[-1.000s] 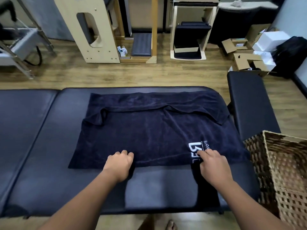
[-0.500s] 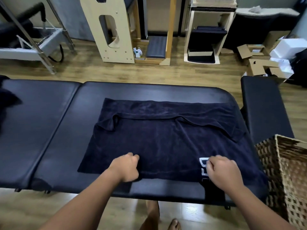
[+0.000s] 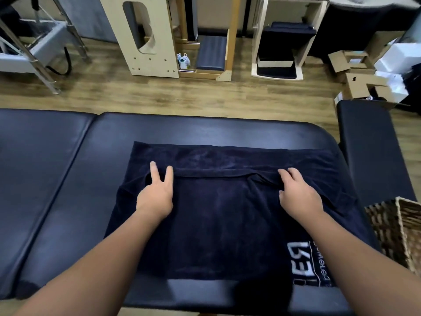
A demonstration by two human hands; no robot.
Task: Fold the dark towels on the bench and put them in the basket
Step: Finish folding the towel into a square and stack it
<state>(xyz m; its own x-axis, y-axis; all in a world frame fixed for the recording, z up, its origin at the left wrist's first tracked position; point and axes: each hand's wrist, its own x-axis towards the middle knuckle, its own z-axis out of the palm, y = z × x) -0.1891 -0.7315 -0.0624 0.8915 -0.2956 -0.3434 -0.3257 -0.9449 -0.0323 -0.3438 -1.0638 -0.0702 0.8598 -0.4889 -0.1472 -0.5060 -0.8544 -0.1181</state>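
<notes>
Towel (image 3: 223,215) lies spread flat on the bench (image 3: 68,179), long side across, logo corner at the near right, far strip doubled over so a fold edge runs left to right across the upper part. Both hands sit on that edge, spaced apart, probably so it can be handled evenly from both ends. Left hand (image 3: 156,192): two fingers (image 3: 153,169) straight and splayed onto the edge, the rest tucked under the palm, so it looks like pressing or pinning; cannot tell if the tucked fingers and thumb pinch cloth. Right hand (image 3: 297,190): fingers bent over the bunched part of the edge where the cloth ridges up, thumb hidden, so a real grip is likely but not confirmed. That ridge is uneven just left of the right hand, so my guess is they are there to straighten or take hold of the edge. Basket (image 3: 401,226) sits at the bench's right end, close to the towel, handy for dropping it in once folded; what it holds is not visible.
</notes>
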